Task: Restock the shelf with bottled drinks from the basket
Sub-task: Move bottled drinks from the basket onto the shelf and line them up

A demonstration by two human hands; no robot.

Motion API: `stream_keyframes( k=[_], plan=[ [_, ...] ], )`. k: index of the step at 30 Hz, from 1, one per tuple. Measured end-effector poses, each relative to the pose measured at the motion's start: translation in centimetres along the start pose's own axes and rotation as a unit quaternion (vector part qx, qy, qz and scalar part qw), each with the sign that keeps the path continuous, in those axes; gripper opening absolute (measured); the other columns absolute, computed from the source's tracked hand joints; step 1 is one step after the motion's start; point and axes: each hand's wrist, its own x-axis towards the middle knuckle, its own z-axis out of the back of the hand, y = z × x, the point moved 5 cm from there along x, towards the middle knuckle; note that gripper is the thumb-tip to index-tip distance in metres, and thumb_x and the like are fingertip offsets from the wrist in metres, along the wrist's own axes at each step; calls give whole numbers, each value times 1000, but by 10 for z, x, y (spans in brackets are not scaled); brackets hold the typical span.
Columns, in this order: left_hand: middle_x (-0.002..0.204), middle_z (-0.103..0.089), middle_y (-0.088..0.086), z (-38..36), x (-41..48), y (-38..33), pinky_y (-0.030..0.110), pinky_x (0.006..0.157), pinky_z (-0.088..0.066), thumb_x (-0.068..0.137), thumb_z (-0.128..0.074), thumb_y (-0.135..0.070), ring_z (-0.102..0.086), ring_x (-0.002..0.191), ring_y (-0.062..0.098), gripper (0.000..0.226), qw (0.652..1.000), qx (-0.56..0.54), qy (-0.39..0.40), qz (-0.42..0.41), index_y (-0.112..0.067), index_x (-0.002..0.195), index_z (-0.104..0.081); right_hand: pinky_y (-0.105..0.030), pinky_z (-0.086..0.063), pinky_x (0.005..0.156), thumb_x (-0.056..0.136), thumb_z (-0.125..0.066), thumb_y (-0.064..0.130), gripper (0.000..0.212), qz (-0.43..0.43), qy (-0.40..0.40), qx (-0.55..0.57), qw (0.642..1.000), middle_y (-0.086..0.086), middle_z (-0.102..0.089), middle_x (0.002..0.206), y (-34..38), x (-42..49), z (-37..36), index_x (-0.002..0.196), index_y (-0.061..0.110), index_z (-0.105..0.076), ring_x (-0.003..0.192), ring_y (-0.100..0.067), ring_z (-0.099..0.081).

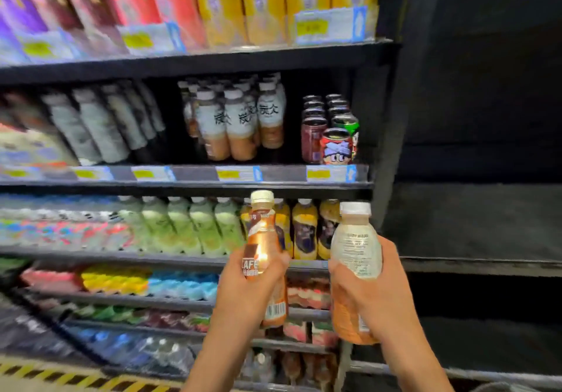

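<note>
Bottles sit upright at five o'clock, the coffee bottle [264,248] clasped by the left hand [250,288], the pale bottle [355,267] by the right hand [372,291]; each should probably go label-out beside matching bottles [240,124] at twelve.
</note>
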Motion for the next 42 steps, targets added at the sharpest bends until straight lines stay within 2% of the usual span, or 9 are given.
stream_keyframes(
  k=[4, 8, 20, 23, 27, 32, 35, 39, 42],
  plan=[
    [88, -70, 8, 66, 11, -11, 38, 69, -57, 81, -76, -31, -69, 78, 24, 20, 999, -12, -35, -20, -27, 94, -62, -19, -46, 59, 73, -83, 25, 55, 31, 19, -10, 999, 14, -63, 95, 29, -9, -62, 114, 37, -48, 76, 1, -63],
    [92, -70, 3, 105, 29, -24, 37, 70, -59, 81, -75, -37, -71, 81, 20, 24, 998, -19, -35, -49, -30, 99, -60, -20, -45, 61, 72, -84, 28, 57, 73, 25, -28, 997, 15, -61, 96, 57, -6, -101, 114, 35, -46, 78, 3, -61],
    [94, -69, 1, 162, 133, -70, 38, 74, -60, 82, -76, -37, -71, 85, 17, 30, 993, -62, -27, -99, -27, 106, -61, -35, -52, 71, 71, -83, 37, 57, 119, 17, -64, 991, 15, -61, 96, 101, 60, -181, 114, 35, -46, 85, -6, -62],
    [102, -69, 3, 173, 170, -86, 45, 79, -60, 81, -76, -41, -71, 91, 21, 35, 992, -64, -32, -102, -28, 108, -59, -34, -50, 67, 73, -81, 35, 56, 111, 21, -46, 993, 9, -61, 100, 111, 87, -197, 117, 31, -46, 86, -10, -62],
    [106, -69, 3, 180, 221, -107, 48, 81, -59, 79, -77, -47, -70, 96, 21, 43, 993, -24, -26, -116, -26, 111, -58, -27, -45, 60, 76, -80, 32, 51, 106, 7, -22, 994, 5, -61, 100, 129, 122, -210, 116, 25, -49, 81, -10, -62],
    [100, -64, 3, 173, 283, -121, 36, 69, -57, 79, -77, -42, -68, 91, 20, 48, 993, 37, -7, -112, -16, 112, -53, -29, -51, 56, 75, -80, 33, 41, 75, -20, 20, 997, -1, -65, 98, 141, 159, -218, 104, 24, -52, 76, -13, -66],
    [92, -63, 3, 172, 321, -117, 29, 65, -48, 82, -73, -36, -61, 81, 17, 43, 992, 55, -29, -106, -10, 113, -58, -33, -51, 62, 69, -82, 44, 50, 78, -68, -10, 995, 1, -63, 97, 142, 177, -218, 102, 24, -50, 80, -13, -63],
    [125, -64, 10, 169, 364, -120, 34, 96, -49, 70, -73, -55, -62, 111, 27, 82, 984, 96, -63, -139, -7, 134, -53, -38, -59, 68, 52, -76, 56, 65, 69, -123, -44, 989, -3, -72, 92, 138, 197, -216, 104, 19, -63, 80, -20, -70],
    [117, -63, 9, 165, 389, -121, 29, 87, -44, 83, -72, -47, -60, 105, 26, 66, 965, 185, -45, -182, -5, 128, -48, -40, -59, 78, 56, -76, 47, 54, 92, -140, -60, 984, 5, -72, 92, 136, 208, -212, 103, 25, -61, 87, -18, -69]
  ],
)
